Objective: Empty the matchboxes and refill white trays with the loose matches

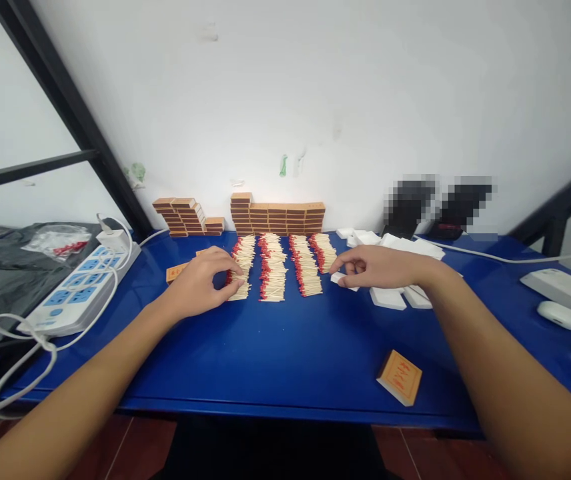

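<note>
Lying btwn L hand [203, 280], R hand [373, 265]: matches [274, 270]

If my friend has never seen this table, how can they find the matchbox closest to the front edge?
Start at the blue table and go to its front edge, toward the right side. Left of the person's right forearm sits an orange matchbox with red writing on top. Unlike the stacked matchboxes by the wall, it sits alone.

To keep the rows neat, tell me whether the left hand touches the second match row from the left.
Apart: the head view shows blue table between the left hand and the second match row.
</note>
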Motion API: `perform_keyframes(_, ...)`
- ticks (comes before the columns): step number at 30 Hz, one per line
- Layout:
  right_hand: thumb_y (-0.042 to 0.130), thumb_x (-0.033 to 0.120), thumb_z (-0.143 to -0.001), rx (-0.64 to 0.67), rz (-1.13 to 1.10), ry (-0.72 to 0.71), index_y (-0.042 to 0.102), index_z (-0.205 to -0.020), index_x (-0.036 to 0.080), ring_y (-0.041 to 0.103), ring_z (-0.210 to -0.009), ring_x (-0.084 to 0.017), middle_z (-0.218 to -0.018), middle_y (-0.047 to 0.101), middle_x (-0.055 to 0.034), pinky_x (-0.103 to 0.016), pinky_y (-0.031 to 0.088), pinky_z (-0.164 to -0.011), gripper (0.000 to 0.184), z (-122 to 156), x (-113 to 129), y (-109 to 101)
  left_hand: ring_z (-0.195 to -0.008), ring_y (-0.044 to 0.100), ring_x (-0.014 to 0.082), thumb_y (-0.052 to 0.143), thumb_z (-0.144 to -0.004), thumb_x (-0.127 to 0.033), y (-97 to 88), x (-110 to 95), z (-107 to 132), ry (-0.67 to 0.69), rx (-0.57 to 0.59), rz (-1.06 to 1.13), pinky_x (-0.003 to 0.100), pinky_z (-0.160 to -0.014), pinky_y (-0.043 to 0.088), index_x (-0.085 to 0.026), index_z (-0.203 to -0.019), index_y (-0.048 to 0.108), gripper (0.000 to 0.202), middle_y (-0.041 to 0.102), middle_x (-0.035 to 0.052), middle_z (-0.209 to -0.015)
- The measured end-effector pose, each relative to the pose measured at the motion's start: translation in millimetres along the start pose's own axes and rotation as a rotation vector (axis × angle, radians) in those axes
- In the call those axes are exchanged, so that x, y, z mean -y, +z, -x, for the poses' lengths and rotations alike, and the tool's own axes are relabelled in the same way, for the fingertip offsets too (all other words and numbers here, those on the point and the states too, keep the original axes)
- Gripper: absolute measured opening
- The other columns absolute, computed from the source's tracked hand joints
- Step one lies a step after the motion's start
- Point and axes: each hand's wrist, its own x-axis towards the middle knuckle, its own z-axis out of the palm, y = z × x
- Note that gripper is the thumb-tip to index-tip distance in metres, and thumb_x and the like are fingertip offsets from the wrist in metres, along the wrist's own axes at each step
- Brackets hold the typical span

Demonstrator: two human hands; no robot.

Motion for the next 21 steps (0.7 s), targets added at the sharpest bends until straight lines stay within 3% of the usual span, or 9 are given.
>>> perform_keyframes(3, 0.070, 0.058, -0.085, -0.067, -0.025, 0.005, 0.080, -0.110, 0.024, 0.057, -0.070, -0.021, -0.077, 0.067, -0.0032, -0.033, 0.042, -0.064, 0.043, 6.1, -3.0, -8.5, -0.102, 0.067, 0.0247, 0.067, -0.095, -0.028, -0.5, -1.0, 0.0, -0.001, -0.005, 0.001, 0.042, -0.093, 0.054, -0.021, -0.097, 0.075, 0.011, 0.078, 0.0064, -0.100)
perform_keyframes(9, 0.058, 0.046, -0.097, -0.577, -0.170, 0.168, 0.073, -0.114, 0.020, 0.058, -0.080, -0.020, -0.091, 0.068, -0.0070, -0.034, 0.042, -0.071, 0.034, 27.0, -22.9, -32.0, -0.099, 0.068, 0.0237, 0.067, -0.096, -0.028, 0.4, -2.5, -0.6, 0.019, -0.008, 0.007, 0.041, -0.093, 0.053, -0.022, -0.097, 0.075, 0.010, 0.079, 0.0053, -0.099)
perform_keyframes(13, 0.058, 0.039, -0.098, -0.626, -0.274, 0.297, 0.069, -0.120, 0.023, 0.053, -0.074, -0.017, -0.078, 0.062, -0.0024, -0.034, 0.040, -0.067, 0.030, 29.4, -40.9, -37.6, -0.097, 0.068, 0.0230, 0.067, -0.097, -0.028, 1.1, -3.3, -1.6, 0.037, -0.002, 0.010, 0.041, -0.094, 0.052, -0.021, -0.097, 0.075, 0.010, 0.079, 0.0050, -0.097)
perform_keyframes(18, 0.072, 0.034, -0.089, -0.775, -0.104, 0.375, 0.071, -0.113, 0.019, 0.064, -0.089, -0.021, -0.105, 0.075, -0.0107, -0.034, 0.046, -0.072, 0.028, 32.3, -63.0, -43.1, -0.099, 0.068, 0.0236, 0.067, -0.096, -0.027, 0.0, -4.1, -1.6, 0.041, -0.018, 0.012, 0.040, -0.092, 0.053, -0.021, -0.097, 0.074, 0.009, 0.078, 0.0052, -0.097)
perform_keyframes(21, 0.072, 0.033, -0.088, -0.830, -0.071, 0.425, 0.071, -0.115, 0.020, 0.067, -0.092, -0.021, -0.110, 0.076, -0.0110, -0.033, 0.049, -0.075, 0.030, 39.5, -76.9, -48.2, -0.099, 0.067, 0.0232, 0.067, -0.095, -0.025, -0.2, -4.1, -1.3, 0.038, -0.015, 0.012, 0.040, -0.093, 0.053, -0.021, -0.097, 0.074, 0.008, 0.078, 0.0049, -0.097)
